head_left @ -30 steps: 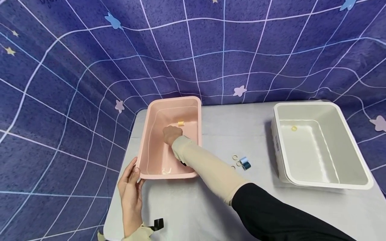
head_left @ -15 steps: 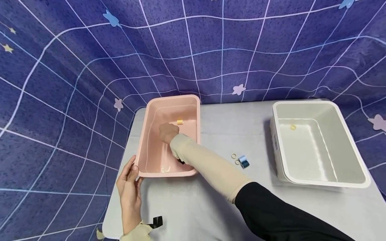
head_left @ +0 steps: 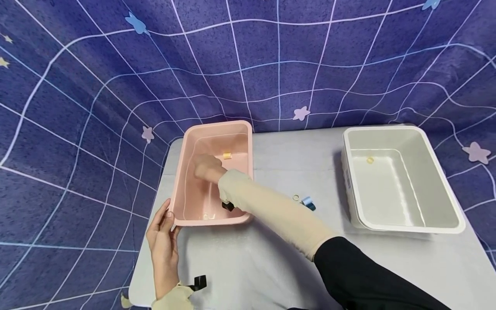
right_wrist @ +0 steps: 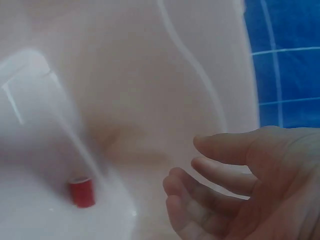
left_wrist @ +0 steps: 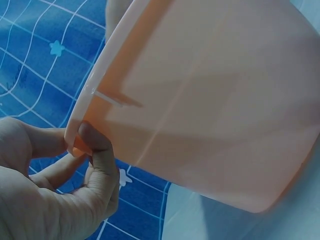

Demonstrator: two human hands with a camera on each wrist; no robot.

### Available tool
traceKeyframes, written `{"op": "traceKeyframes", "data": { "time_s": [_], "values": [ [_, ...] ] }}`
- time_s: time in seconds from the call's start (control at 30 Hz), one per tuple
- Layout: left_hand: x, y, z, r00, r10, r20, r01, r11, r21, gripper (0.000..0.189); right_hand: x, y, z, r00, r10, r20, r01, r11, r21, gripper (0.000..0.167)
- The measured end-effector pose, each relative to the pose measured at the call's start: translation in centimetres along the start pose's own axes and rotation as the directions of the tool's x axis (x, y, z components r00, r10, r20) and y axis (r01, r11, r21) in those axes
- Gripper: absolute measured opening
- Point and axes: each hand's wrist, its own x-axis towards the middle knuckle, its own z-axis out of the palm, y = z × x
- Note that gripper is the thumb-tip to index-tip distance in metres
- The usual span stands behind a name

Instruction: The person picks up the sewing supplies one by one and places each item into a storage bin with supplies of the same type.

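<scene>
My left hand grips the front left corner of a pink plastic tub, thumb and fingers on its rim, as the left wrist view also shows. Inside that tub my right hand hovers near the left wall. Its fingers are loosely curled and apart from the thumb in the right wrist view, with nothing visible between them. A small red spool lies on the tub floor in that view. Toward the tub's back lies a yellow spool; a pale ring sits near its front wall.
A light grey tub stands on the right of the table, a yellow ring inside. Between the tubs lie a light blue spool, a dark teal spool and a small ring, partly behind my right sleeve. A blue curtain hangs behind.
My right hand has moved left within the pink tub, toward its left wall. My left hand keeps its hold on the rim. The head view has shifted slightly.
</scene>
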Motion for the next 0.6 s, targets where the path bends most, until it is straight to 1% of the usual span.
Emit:
{"op": "traceKeyframes", "data": {
  "time_s": [0.13, 0.23, 0.33, 0.43, 0.53, 0.6],
  "values": [
    [0.0, 0.0, 0.0, 1.0, 0.003, -0.003, -0.003, 1.0, -0.01, 0.045, -1.5, -0.4, -1.4, 0.997, -0.069, -0.018, 0.069, 0.997, 0.021, 0.028],
    [0.0, 0.1, 0.0, 1.0, 0.004, -0.001, -0.004, 1.0, -0.018, 0.045, -2.4, -0.5, -2.5, 0.993, -0.115, -0.024, 0.116, 0.993, 0.033, 0.027],
    [0.0, 0.1, 0.0, 1.0, -0.002, 0.0, 0.002, 1.0, -0.018, 0.045, -3.3, -0.5, -3.4, 0.992, -0.127, -0.018, 0.127, 0.992, 0.02, 0.024],
    [-0.1, 0.1, 0.1, 1.0, -0.008, -0.003, 0.008, 1.0, -0.004, 0.045, -4.1, -0.3, -4.0, 0.991, -0.135, -0.022, 0.135, 0.991, 0.004, 0.024],
    [-0.2, 0.1, 0.1, 1.0, -0.01, -0.01, 0.01, 1.0, 0.001, 0.045, -5.1, 0.2, -4.6, 0.983, -0.179, -0.028, 0.179, 0.984, 0.007, 0.026],
    [-0.2, 0.1, 0.1, 1.0, -0.009, -0.009, 0.009, 1.0, 0.0, 0.045, -5.8, 0.5, -5.1, 0.977, -0.212, -0.034, 0.212, 0.977, 0.015, 0.023]
  ]
}}
